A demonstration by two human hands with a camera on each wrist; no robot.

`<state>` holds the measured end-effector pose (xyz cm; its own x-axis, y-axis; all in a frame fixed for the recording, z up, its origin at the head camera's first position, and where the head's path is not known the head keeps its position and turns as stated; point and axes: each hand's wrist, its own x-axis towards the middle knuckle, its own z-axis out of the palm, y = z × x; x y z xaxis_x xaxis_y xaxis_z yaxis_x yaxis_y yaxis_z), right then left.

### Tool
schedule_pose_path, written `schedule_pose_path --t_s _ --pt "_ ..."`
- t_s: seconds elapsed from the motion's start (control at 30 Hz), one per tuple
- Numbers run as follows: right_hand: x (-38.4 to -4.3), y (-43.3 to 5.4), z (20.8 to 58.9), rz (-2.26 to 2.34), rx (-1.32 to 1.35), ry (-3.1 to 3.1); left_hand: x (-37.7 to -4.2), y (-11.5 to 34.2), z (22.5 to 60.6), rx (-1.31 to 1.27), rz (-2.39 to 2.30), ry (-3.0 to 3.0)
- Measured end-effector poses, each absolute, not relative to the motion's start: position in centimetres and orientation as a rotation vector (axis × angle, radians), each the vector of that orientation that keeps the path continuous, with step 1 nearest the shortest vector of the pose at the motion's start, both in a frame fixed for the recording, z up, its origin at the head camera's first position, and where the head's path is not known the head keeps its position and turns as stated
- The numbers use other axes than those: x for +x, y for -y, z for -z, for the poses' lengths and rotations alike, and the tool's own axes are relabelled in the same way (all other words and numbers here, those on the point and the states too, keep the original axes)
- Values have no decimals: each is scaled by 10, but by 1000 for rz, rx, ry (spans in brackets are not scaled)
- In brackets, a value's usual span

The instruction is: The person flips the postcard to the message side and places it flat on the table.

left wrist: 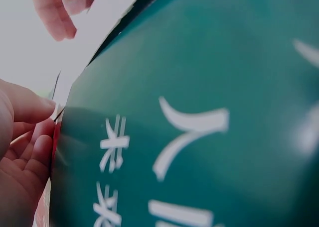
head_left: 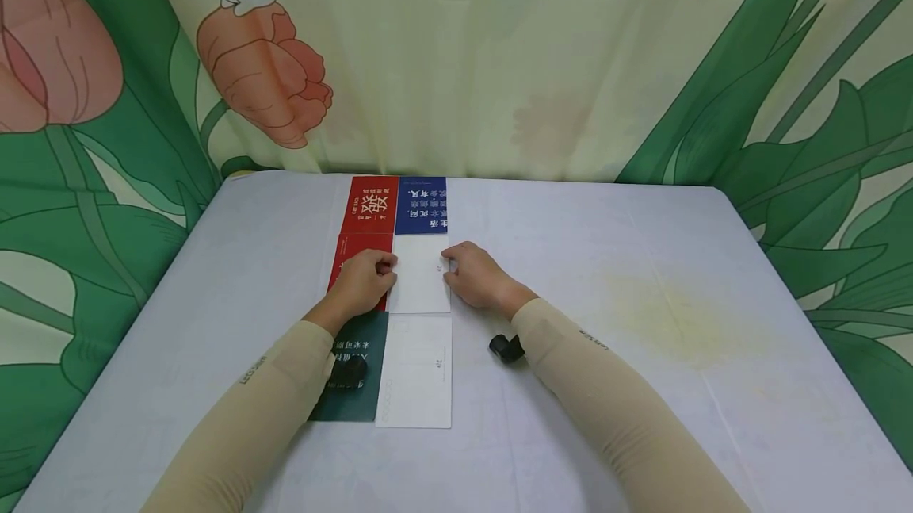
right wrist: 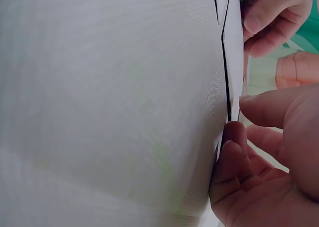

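Note:
In the head view, a white card [head_left: 421, 283] lies between the two hands, below a blue card [head_left: 422, 205] with white characters. My left hand [head_left: 362, 281] pinches its left edge, over a red card [head_left: 349, 247] partly hidden beneath that hand. On the opposite side my right hand [head_left: 476, 275] pinches the right edge between thumb and fingers. The right wrist view shows the thumb [right wrist: 264, 107] close to the card's thin edge, with curled fingers below. Green fills most of the left wrist view: a card [left wrist: 199, 87] with white characters, beside the left hand.
Another red card [head_left: 369, 204] sits at the far end of the left column. Nearer the body are a dark green card [head_left: 357, 394] and a second white card [head_left: 414, 370]. All lie on a white tablecloth [head_left: 606, 418], with a printed curtain [head_left: 464, 61] behind.

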<state>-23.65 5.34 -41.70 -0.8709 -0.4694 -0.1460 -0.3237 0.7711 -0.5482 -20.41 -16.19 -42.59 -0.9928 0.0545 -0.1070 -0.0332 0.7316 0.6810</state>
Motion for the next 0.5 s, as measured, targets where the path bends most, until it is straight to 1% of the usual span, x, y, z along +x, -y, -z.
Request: schedule_pose_path --t_s 0.2,0.5 --pt "-237 -55 416 788 -597 -2678 -207 164 427 31 -1149 -2779" --pt "-234 -60 412 853 -560 -2640 -201 166 425 15 -1197 -2817"
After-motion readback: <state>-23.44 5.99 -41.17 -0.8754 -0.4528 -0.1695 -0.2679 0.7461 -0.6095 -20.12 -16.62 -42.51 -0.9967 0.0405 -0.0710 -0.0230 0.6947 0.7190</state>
